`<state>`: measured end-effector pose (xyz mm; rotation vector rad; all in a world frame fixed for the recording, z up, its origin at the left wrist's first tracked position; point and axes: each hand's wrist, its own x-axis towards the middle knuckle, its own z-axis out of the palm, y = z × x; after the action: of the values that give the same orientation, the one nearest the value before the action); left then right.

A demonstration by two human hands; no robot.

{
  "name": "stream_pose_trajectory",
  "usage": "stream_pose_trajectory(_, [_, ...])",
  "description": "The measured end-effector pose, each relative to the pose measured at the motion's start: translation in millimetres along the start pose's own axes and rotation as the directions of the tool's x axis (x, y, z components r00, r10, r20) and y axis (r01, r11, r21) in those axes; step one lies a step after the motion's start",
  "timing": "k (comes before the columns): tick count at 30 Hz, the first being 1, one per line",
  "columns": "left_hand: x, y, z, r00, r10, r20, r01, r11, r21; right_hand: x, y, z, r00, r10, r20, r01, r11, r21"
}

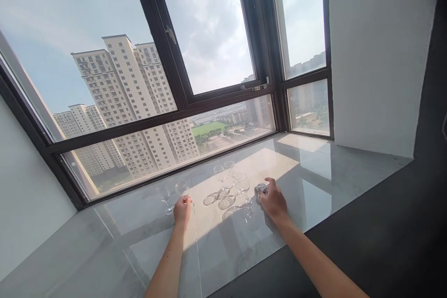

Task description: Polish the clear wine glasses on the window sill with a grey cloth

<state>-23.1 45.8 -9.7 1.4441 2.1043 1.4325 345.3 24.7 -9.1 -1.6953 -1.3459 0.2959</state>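
My left hand [183, 210] is closed, its fingers pinching a clear stemmed glass [182, 188] below the bowl. Just left of it, another stemmed glass [165, 195] stands upright on the pale sill. My right hand [274, 201] is wrapped round a crumpled grey-white cloth [260, 192], low over the sill. Between the hands stands a group of clear stemmed glasses; the closest to my right hand is a wine glass [242, 185], and behind it are two more, a left one [219, 173] and a right one [229, 168]. My fingers partly hide the held glass's stem.
The glossy tiled window sill [230, 260] has a front edge dropping to a dark area at lower right. Dark window frames [181, 114] run along the back, and a white wall [373, 56] borders the right side. Sunlight casts glass shadows on the tiles.
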Motion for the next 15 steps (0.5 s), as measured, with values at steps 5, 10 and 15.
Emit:
stream_pose_trajectory(5, [-9,3,-6,1.000,0.013,0.026,-0.012,1.000,-0.022,-7,-1,-5,0.999,0.017,0.029,-0.020,0.997,0.075])
stream_pose_trajectory(10, [-16,6,-10,0.999,0.010,0.036,-0.009,0.999,-0.041,-11,-2,-10,0.998,0.052,0.021,-0.054,0.995,0.086])
stream_pose_trajectory(15, [-17,8,-10,1.000,-0.004,0.028,0.005,0.999,-0.032,-8,-2,-8,0.999,0.031,0.016,-0.032,0.998,0.045])
